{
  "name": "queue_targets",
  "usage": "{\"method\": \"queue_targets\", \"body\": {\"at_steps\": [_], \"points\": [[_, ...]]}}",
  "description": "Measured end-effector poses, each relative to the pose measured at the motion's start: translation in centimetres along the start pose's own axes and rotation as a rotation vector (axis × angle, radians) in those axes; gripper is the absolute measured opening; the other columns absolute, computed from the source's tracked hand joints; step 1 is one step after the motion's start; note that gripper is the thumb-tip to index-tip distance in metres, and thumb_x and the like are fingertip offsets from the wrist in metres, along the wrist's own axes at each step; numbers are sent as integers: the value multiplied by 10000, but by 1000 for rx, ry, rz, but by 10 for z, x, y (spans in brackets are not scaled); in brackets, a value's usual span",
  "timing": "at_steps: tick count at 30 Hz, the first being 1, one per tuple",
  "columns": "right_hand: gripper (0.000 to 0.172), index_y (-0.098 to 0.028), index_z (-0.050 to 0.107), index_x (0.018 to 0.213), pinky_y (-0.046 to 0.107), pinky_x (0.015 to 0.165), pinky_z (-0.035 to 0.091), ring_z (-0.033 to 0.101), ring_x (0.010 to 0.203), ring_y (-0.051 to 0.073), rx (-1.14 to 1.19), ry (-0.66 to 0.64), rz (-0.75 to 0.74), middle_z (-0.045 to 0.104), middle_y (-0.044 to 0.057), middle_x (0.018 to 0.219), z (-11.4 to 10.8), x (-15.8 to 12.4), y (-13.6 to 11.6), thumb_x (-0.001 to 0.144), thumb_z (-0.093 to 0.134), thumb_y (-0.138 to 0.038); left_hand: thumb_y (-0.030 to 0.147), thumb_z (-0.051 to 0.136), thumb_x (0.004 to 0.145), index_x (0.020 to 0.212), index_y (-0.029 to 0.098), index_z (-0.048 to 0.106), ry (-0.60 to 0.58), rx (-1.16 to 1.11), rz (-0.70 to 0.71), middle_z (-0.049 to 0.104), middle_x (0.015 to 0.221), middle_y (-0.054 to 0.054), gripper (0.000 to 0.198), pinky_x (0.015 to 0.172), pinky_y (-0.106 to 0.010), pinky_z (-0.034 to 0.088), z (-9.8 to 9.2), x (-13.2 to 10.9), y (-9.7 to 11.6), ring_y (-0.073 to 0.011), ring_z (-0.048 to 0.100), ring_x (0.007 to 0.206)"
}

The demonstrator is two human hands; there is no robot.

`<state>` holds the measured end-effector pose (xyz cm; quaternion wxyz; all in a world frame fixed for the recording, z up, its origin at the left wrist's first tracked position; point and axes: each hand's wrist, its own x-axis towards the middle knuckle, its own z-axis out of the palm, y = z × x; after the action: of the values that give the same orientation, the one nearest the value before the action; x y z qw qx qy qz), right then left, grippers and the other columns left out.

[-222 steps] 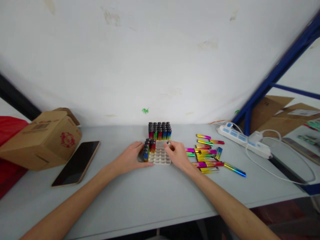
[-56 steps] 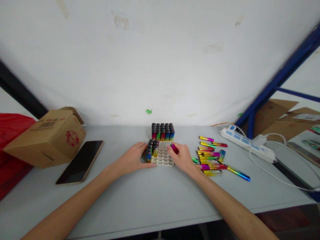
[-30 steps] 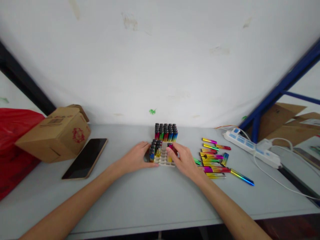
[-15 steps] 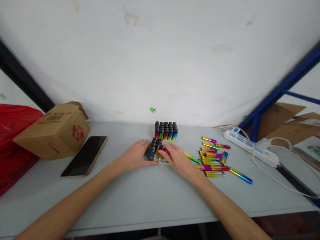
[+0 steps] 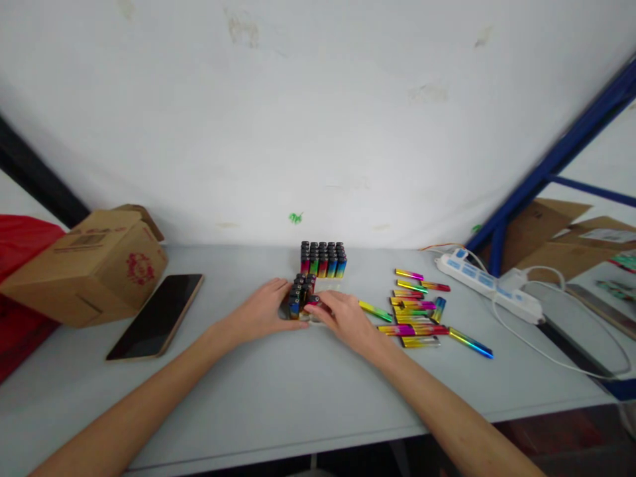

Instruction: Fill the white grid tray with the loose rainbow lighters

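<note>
In the head view, a small pale tray (image 5: 314, 322) holds upright lighters (image 5: 301, 286) with black tops and shiny coloured bodies, packed at its left side. My left hand (image 5: 261, 310) curves around the tray's left end, the thumb along the front and the fingers behind, gripping it. Over the tray's front part, my right hand (image 5: 345, 317) pinches a red lighter (image 5: 313, 301) with a black top, upright beside the packed ones. My fingers partly hide the tray. Just behind stands a block of upright lighters (image 5: 322, 260) in rows.
Loose lighters (image 5: 415, 324) lie scattered on the right of the grey table (image 5: 278, 397). A white power strip (image 5: 489, 285) with cables lies farther right. On the left are a phone (image 5: 156, 317), a cardboard box (image 5: 89, 265) and a red bag (image 5: 24, 285).
The view has shifted slightly, so everything sits a little further left. My right hand has lowered the red lighter somewhat against the packed ones; my left hand keeps its hold.
</note>
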<state>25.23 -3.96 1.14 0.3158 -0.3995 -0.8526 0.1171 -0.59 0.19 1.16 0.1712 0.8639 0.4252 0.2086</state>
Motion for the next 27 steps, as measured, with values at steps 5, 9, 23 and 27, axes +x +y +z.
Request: {"method": "queue_targets", "body": {"at_steps": [5,9,23,27], "points": [[383,-200,767,1032,357,849,553,760,857,255,-220,-62,-46,824,109,932,-1,8,-1,1205,655,-523,693,915,886,1110,237,724,-49,-5,-2,809,1176,-112,543,1071,-499,609,-2,1,1,-387,756,1170],[466,-203,771,976,376,874,537,746,828,249,-209,-90,-27,811,95,894,-13,11,7,1159,686,-624,740,909,860,1150,261,752,-12,-12,6,821,1192,-107,581,1070,-501,621,0,0,-3,-388,767,1168],[122,-217,826,939,378,967,549,768,1084,299,-222,-328,452,818,111,1109,-115,-37,80,916,944,-199,832,892,844,1066,273,728,-25,30,5,798,1127,-122,623,1022,-530,648,0,2,-2,-398,775,1093],[78,-222,759,1126,335,797,494,731,844,251,-165,-225,477,800,37,882,-103,-30,86,1086,768,-287,823,894,838,1045,278,727,-11,16,12,800,1112,-113,606,1017,-526,652,0,1,-3,-393,772,1087]]}}
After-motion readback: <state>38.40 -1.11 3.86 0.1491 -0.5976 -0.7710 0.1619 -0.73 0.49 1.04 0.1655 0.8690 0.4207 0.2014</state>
